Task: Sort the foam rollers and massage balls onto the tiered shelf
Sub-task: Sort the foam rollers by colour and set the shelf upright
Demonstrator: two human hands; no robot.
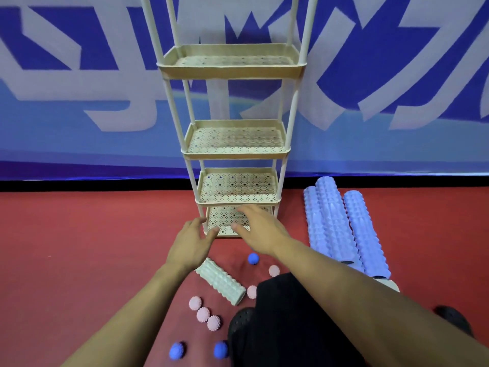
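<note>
A tall beige tiered shelf (232, 152) with perforated trays stands on the red floor against the wall; all its visible tiers hold nothing. My left hand (191, 241) and my right hand (260, 229) reach out with spread fingers in front of the lowest tray (227, 233), holding nothing. A short pale green foam roller (220, 281) lies on the floor below my hands. Three long lilac foam rollers (341, 229) lie side by side at the right. Several spiky pink balls (203, 313) and blue balls (177, 350) are scattered on the floor.
A blue and white banner (79, 88) covers the wall behind the shelf. My black-clad leg (285, 321) and black shoes (239, 324) take up the lower middle, beside the balls. Open red floor (79, 247) stretches to the left.
</note>
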